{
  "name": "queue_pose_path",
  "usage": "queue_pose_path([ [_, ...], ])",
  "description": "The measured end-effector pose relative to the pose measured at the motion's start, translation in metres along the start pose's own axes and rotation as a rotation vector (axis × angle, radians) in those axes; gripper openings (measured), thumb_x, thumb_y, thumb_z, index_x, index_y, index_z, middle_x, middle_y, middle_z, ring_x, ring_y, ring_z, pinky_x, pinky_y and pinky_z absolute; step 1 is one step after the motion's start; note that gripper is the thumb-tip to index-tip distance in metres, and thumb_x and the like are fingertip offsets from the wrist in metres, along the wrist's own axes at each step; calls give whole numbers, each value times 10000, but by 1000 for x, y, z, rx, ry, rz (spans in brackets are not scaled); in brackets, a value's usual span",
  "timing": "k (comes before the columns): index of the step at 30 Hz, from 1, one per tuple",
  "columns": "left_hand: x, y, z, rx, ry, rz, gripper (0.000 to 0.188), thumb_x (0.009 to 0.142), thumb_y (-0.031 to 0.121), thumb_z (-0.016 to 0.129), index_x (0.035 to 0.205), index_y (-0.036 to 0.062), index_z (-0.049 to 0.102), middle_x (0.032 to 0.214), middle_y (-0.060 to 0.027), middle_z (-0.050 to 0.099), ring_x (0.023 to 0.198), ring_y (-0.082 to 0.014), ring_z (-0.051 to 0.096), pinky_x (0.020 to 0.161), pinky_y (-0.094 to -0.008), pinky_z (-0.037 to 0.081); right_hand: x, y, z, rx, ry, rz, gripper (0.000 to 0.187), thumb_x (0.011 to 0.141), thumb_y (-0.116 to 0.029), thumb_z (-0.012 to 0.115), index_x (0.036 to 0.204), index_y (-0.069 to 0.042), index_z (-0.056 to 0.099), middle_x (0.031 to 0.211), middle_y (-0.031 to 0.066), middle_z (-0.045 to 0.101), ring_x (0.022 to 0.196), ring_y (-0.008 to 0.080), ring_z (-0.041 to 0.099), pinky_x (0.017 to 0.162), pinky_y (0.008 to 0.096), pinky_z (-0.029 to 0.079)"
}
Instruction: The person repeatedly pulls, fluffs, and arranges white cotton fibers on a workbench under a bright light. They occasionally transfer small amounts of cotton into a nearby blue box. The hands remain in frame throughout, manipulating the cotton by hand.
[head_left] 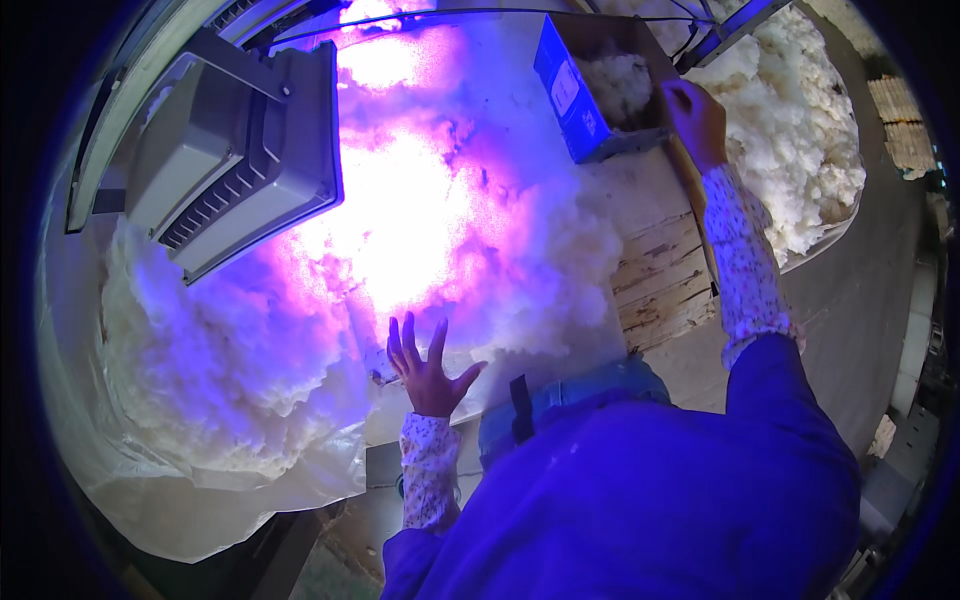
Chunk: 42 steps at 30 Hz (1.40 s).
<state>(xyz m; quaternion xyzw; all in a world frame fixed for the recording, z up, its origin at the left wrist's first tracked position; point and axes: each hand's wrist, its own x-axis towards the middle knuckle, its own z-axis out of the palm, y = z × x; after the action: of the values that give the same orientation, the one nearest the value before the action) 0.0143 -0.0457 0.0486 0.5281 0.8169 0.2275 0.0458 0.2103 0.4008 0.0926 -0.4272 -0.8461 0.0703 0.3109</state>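
Head view: white fluff (550, 265) spread loose across the table (636, 190), brightest right of the lamp (245, 150). A small wad (618, 85) sits in the blue box (572, 112), far right; a heap (800, 140) lies beyond it. Work looks partway, most fluff still outside the box; exact share can't be judged. Left hand (430, 382) wide open, fingers spread, at the fluff's near edge; contact unclear. Right hand (697, 125) curled at the box's right rim; can't tell if it grips anything.

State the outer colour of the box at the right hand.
The box is blue on its left outer wall, clearest in the head view.
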Motion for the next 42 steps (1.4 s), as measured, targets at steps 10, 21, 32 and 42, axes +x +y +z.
queue_pose_path([
  [10, 15, 1, 70, -388, -1, 28, 1005, 530, 354, 833, 1371, 177, 314, 1376, -250, 257, 1271, -464, 239, 1007, -556, 287, -199, -66, 60, 814, -751, 386, 679, 635, -286, 787, 1191, -22, 498, 1050, 86, 555, 786, 202, 573, 727, 350, 477],
  [21, 71, -45, 136, -834, 448, -457, 331, 812, 99, 500, 1143, 91, 494, 936, -73, 585, 867, -224, 591, 764, -381, 478, -139, -148, 42, 1342, -631, 494, 520, 762, -88, 655, 1217, 6, 423, 1090, 90, 562, 935, 172, 565, 790, 320, 482],
  [32, 48, -37, 81, -1557, 338, -852, 202, 818, 191, 538, 975, 70, 576, 897, -63, 617, 793, -190, 604, 736, -357, 464, -131, -104, 65, 1376, -421, 866, 276, 860, -98, 524, 1116, -9, 476, 998, 101, 583, 873, 196, 603, 672, 316, 525],
  [42, 43, -25, 77, -1532, 166, -744, 250, 818, 217, 545, 1007, 54, 543, 881, -79, 603, 758, -193, 594, 688, -352, 464, -176, -97, 103, 1633, -669, 751, 350, 923, -186, 426, 1224, -7, 408, 1134, 116, 522, 985, 223, 556, 795, 350, 493],
])
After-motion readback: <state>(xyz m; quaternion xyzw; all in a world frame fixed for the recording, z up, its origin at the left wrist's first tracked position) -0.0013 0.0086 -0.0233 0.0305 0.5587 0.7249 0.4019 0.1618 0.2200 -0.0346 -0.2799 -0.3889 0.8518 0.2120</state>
